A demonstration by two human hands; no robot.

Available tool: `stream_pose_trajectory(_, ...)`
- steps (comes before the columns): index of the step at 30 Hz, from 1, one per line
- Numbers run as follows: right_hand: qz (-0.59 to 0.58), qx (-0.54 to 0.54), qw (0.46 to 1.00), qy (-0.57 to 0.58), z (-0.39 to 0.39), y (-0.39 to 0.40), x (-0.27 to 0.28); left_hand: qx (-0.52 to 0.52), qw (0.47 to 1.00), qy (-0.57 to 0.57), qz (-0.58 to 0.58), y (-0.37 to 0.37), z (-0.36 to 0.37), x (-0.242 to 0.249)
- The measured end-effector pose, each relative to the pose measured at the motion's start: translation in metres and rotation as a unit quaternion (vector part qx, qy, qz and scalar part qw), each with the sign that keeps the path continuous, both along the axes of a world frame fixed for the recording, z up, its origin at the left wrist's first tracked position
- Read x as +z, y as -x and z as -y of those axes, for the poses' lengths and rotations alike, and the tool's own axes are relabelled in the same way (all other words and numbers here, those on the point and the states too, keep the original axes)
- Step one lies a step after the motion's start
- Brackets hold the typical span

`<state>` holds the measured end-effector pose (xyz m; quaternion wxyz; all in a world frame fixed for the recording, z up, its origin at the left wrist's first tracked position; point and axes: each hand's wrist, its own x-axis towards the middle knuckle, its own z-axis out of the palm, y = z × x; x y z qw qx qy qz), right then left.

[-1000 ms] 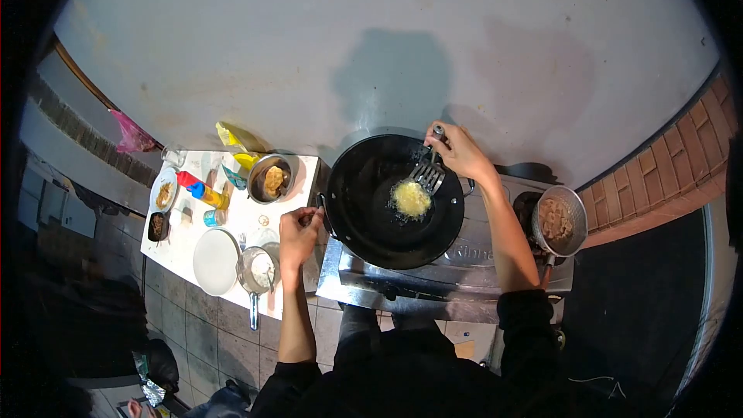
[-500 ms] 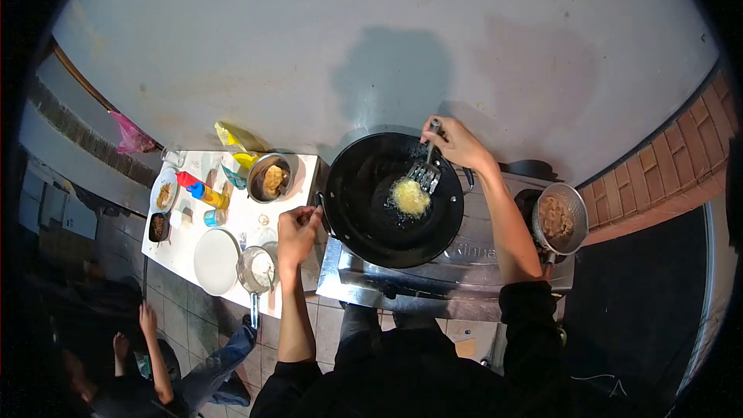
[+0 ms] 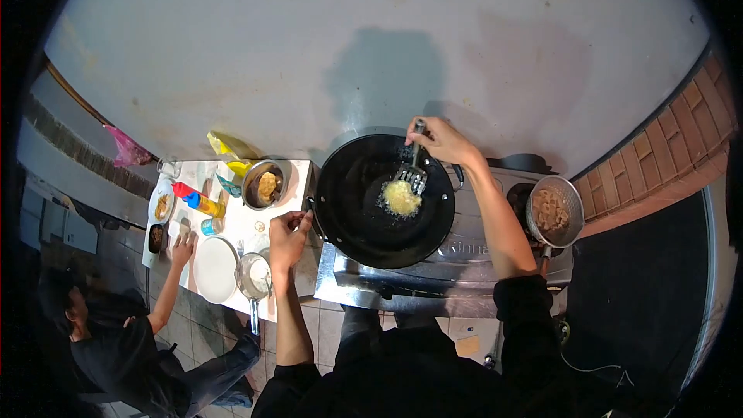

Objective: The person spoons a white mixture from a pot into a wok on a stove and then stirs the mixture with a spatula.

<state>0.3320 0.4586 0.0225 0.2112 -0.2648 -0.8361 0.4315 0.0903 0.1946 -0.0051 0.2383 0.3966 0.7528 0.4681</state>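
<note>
A black wok (image 3: pixel 364 224) sits on the steel stove. My left hand (image 3: pixel 289 241) is closed at the wok's left side handle, fingers pinched on it. A slotted metal spatula (image 3: pixel 415 164) is gripped near the top of its handle by my right hand (image 3: pixel 441 142), above the wok's far right part. The spatula's blade touches a pale yellow lump of food (image 3: pixel 402 198), which bubbles in the wok around its edges.
A white table (image 3: pixel 203 220) on the left bears a white plate (image 3: pixel 215 271), a small saucepan (image 3: pixel 253 276), a metal bowl (image 3: pixel 251 190) and sauce bottles (image 3: pixel 203 203). A pan of food (image 3: pixel 551 210) stands right. A co-worker (image 3: pixel 128 356) sits at left.
The co-worker has leaned in and now reaches a hand onto the white table. My view has shifted slightly. My hands keep their holds, and the spatula stays at the yellow food.
</note>
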Motion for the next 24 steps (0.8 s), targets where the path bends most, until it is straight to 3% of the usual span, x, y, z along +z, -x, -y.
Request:
stream_pose_trajectory(2,0.021,0.015,1.000,-0.002,-0.005,0.000,-0.003,-0.004,1.000,0.015,-0.006,0.001,0.000,0.000)
stream_pose_trajectory(4,-0.036,0.001,0.999,-0.002,-0.007,0.002,-0.002,-0.005,0.999,0.031,-0.015,0.004,0.001,-0.001)
stream_pose_trajectory(10,0.008,0.029,0.999,-0.043,-0.001,0.008,0.004,-0.005,0.999,0.032,-0.036,0.002,0.000,0.004)
stream_pose_trajectory(13,-0.047,0.011,0.998,-0.032,-0.004,0.011,-0.001,-0.005,0.999,0.021,-0.032,0.005,0.001,-0.002)
stream_pose_trajectory(18,0.058,0.004,0.996,-0.064,0.019,0.006,0.028,-0.004,1.000,0.024,-0.009,0.007,0.001,-0.006)
stream_pose_trajectory(19,-0.020,0.004,0.996,-0.081,0.016,0.007,0.015,-0.003,1.000,0.025,-0.008,0.007,0.002,-0.005)
stream_pose_trajectory(24,0.054,-0.041,0.993,-0.095,0.041,-0.003,0.030,-0.007,1.000,0.025,0.006,0.005,0.001,-0.001)
